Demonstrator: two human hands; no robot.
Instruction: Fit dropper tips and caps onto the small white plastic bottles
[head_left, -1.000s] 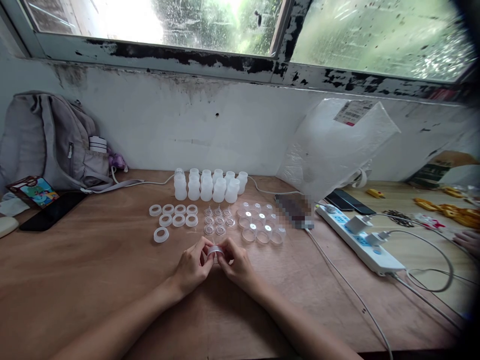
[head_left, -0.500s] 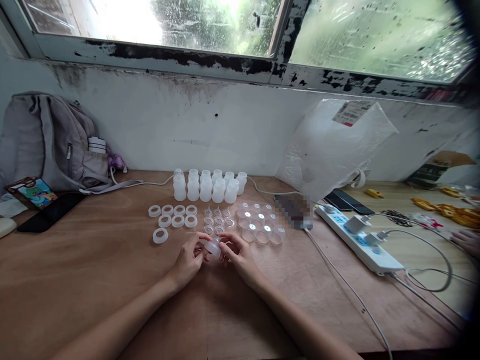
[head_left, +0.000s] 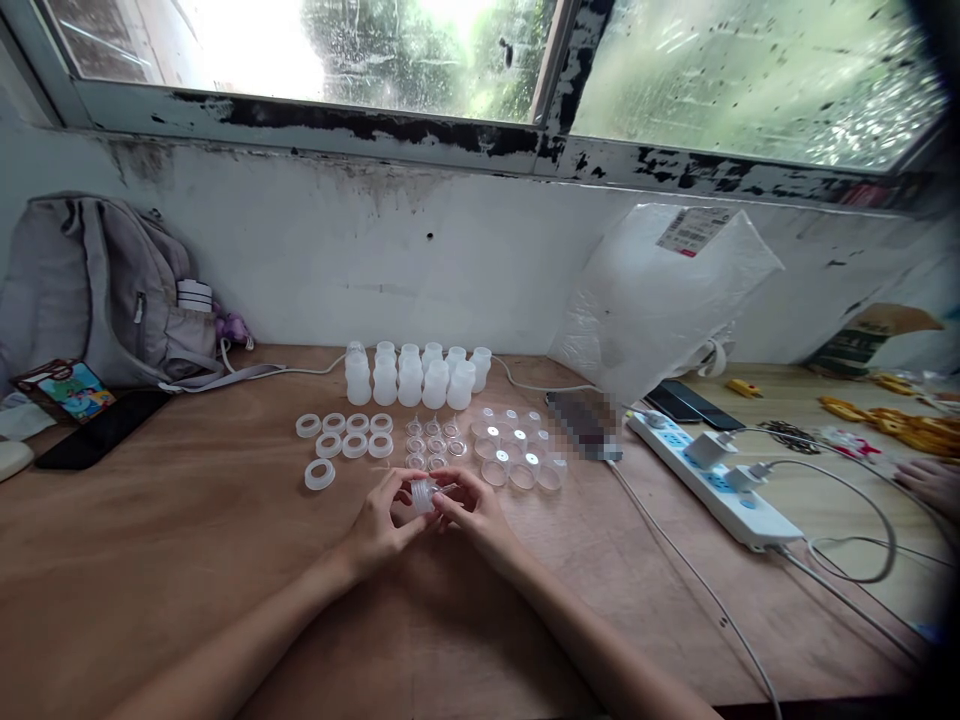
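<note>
My left hand [head_left: 381, 518] grips a ribbed translucent screw ring [head_left: 422, 495], held on its side just above the table. From the right, the fingers of my right hand [head_left: 477, 508] pinch a clear nipple [head_left: 444, 489] at the ring's opening; how far it sits inside I cannot tell. Right behind my hands, several clear bottle nipples [head_left: 433, 429] stand in rows. To their left lie several loose screw rings [head_left: 319, 474], and to their right several transparent domed caps [head_left: 494, 472]. White baby bottles [head_left: 410, 378] stand grouped at the back.
A white power strip [head_left: 709, 480] with plugs and cables lies on the right. Near it are a phone [head_left: 585, 420] on a cable and a plastic bag [head_left: 667, 290] against the wall. A backpack [head_left: 97, 290] stands at left. Another person's hand [head_left: 930, 485] shows at the right edge.
The screw ring has turned from tilted to lying on its side, its ribbed wall facing me. My left thumb has moved under it, and my right fingers have closed in at its right end.
</note>
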